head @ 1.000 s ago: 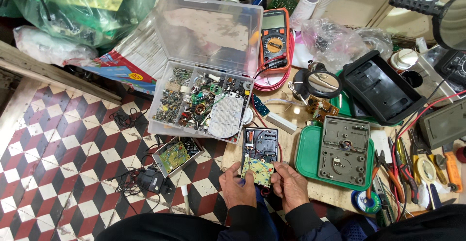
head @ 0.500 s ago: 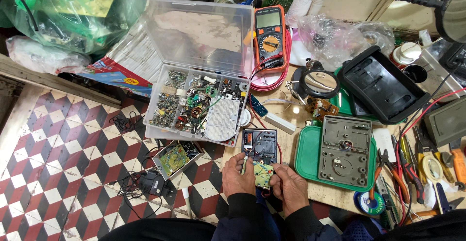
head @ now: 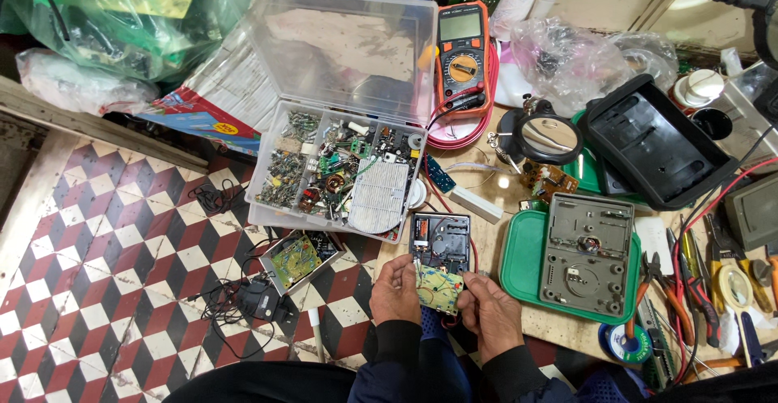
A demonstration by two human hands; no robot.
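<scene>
Inspecting small green circuit board [head: 438, 289], grasped by left hand [head: 396, 291] and right hand [head: 488, 315]; steady turning needed next

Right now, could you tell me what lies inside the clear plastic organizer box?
The clear plastic organizer box holds mixed small electronic components and a white ribbed piece; whatever lies beneath them is hidden.

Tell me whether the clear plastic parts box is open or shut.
Open. The parts box has its clear lid tipped back, leaving its compartments of small components uncovered.
</scene>
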